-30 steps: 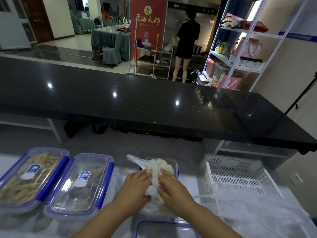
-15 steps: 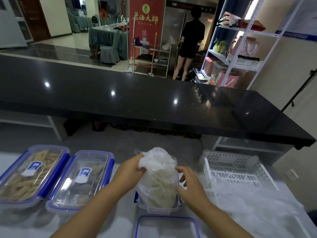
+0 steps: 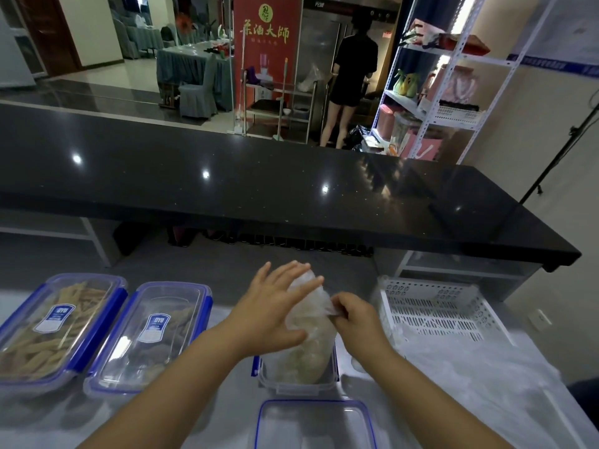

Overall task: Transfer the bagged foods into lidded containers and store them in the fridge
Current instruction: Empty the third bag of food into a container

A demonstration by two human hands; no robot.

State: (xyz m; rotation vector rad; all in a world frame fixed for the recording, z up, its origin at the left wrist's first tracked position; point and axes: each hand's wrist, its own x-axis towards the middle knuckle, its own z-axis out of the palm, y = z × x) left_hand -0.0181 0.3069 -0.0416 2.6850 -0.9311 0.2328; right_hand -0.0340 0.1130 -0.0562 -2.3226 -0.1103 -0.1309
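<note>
While the bag [image 3: 311,332] stands upright in the open tub [image 3: 298,380] near the counter's front edge, it is flanked by both hands. Left hand [image 3: 272,306] is laid flat against its left side, fingers straight and spread. Its upper right edge is pinched by the right hand [image 3: 353,315].

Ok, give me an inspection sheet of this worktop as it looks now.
Surface: pale worktop, a black counter behind it.
Job's things: plastic bag of pale food standing in the open container; loose lid in front; two lidded containers at left.
Clutter: white basket, clear plastic sheeting.
Hands: left hand flat against the bag; right hand pinches its film.
Cables: nothing seen.
Surroundings: shelving rack, a person standing beyond.
</note>
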